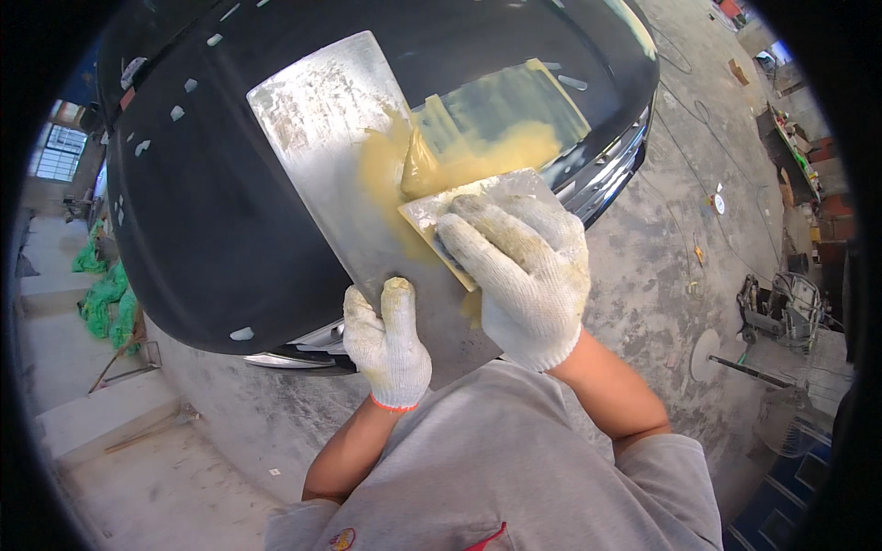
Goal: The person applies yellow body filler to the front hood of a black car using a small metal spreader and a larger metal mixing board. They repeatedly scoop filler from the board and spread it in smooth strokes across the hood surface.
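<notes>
My left hand (390, 354), in a white knit glove, grips the near edge of a long metal plate (322, 119). Its thumb lies on top, and the fingers under the plate are hidden. Yellow putty (395, 170) is smeared across the plate's right half. My gloved right hand (528, 275) holds a flat putty spreader (432, 219), fingers pressed along its face. The spreader's far edge touches a thick ridge of that putty. Behind lies a dark car hood (220, 230) with a pale yellow-green rectangular patch (514, 96) near its front right.
Small light-grey spots (242, 333) dot the hood. A chrome grille (602, 174) runs along the car's front edge. Green bags (108, 303) lie at the left. To the right, cables and a wheeled metal machine (781, 303) stand on the concrete floor (661, 266).
</notes>
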{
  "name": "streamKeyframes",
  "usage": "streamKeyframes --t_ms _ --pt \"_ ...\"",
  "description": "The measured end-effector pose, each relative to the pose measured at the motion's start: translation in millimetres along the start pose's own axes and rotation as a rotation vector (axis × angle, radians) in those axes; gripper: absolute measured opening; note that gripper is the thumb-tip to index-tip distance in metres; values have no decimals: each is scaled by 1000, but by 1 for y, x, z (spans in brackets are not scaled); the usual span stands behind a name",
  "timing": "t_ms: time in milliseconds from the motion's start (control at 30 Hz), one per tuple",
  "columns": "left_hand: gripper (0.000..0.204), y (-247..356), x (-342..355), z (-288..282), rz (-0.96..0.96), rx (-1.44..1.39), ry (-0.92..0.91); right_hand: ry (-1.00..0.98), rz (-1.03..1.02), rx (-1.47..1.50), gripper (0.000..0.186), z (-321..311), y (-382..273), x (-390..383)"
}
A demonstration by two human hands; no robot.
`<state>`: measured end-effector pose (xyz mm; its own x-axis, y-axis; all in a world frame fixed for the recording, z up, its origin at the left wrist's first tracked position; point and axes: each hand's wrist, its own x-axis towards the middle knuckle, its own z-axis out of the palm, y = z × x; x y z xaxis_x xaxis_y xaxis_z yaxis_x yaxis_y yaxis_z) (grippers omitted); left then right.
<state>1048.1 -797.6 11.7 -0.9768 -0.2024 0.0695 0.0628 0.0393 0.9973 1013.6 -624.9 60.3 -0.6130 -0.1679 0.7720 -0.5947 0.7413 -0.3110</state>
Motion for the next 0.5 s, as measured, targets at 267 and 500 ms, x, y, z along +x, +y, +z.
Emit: streamKeyframes --t_ms 267,500 --pt "29 -11 11 10 4 216 91 -282 6 115 46 -6 2 10" --pt "49 -7 58 -8 -109 -18 478 -119 133 -31 42 16 108 34"
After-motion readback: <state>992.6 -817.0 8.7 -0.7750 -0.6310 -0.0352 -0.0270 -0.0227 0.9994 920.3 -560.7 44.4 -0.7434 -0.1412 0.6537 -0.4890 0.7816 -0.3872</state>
